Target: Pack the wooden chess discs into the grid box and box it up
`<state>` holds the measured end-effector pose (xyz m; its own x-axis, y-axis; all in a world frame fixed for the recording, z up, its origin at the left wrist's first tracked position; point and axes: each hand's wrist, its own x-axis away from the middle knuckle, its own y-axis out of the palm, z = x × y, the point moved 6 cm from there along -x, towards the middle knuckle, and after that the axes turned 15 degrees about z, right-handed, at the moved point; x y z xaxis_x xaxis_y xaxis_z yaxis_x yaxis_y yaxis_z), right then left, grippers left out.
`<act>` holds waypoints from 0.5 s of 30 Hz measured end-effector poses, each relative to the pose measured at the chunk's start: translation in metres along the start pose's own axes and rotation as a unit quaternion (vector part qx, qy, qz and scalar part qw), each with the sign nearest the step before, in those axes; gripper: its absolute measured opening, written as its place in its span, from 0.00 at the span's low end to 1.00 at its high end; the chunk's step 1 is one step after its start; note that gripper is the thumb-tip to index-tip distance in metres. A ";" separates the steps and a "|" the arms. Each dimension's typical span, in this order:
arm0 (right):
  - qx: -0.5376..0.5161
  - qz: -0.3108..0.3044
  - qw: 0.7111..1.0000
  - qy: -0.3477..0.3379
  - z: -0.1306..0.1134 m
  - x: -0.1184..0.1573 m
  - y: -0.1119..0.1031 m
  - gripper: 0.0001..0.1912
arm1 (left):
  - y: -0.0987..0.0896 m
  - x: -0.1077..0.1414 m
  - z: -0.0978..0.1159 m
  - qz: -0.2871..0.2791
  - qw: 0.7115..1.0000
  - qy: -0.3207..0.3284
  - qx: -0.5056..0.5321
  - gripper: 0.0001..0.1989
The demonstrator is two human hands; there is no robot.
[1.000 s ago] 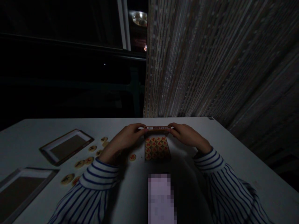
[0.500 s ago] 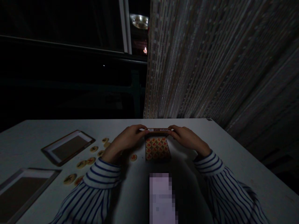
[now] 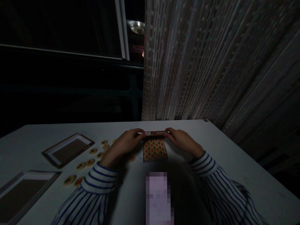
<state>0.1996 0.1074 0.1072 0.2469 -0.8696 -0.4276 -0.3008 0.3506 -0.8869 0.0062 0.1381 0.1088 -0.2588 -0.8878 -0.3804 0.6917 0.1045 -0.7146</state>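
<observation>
My left hand (image 3: pixel 127 142) and my right hand (image 3: pixel 182 142) pinch opposite ends of a narrow brown box edge (image 3: pixel 156 133) printed with a barcode and small text. Directly in front of it, towards me, a compact grid of round xiangqi pieces (image 3: pixel 155 150) with red characters shows. Whether these are printed or real, and joined to the box edge, I cannot tell in the dim light. Beside my left wrist lies a loose xiangqi piece (image 3: pixel 132 158). More loose pieces (image 3: pixel 81 165), with dark or red marks, are scattered left of my left forearm.
Two shallow rectangular box trays (image 3: pixel 91 144) (image 3: pixel 55 175) lie on the left of the white table (image 3: pixel 225 168). A lit phone-like screen (image 3: pixel 158 200), blurred out, is near me in the middle. Behind the table hang string curtains (image 3: pixel 178 62), beside a dark window.
The view has shifted slightly, moving everything a little. Both hands keep hold of the box edge, and the grid of pieces appears slightly more fully lit.
</observation>
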 end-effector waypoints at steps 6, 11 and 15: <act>0.007 -0.008 1.000 0.004 0.000 0.003 -0.001 0.22 | 0.002 0.011 0.000 0.021 1.000 -0.014 0.009 0.22; 0.006 -0.005 1.000 -0.003 -0.002 0.006 -0.001 0.22 | 0.003 0.019 0.001 0.048 0.998 -0.026 0.022 0.23; 0.006 -0.006 1.000 -0.001 -0.001 0.009 0.001 0.22 | 0.003 0.027 0.000 0.072 0.996 -0.046 0.022 0.23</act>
<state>0.2005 0.0999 0.1030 0.2518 -0.8733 -0.4171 -0.2860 0.3446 -0.8941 0.0012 0.1150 0.0961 -0.0934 -0.9026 -0.4203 0.7467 0.2157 -0.6292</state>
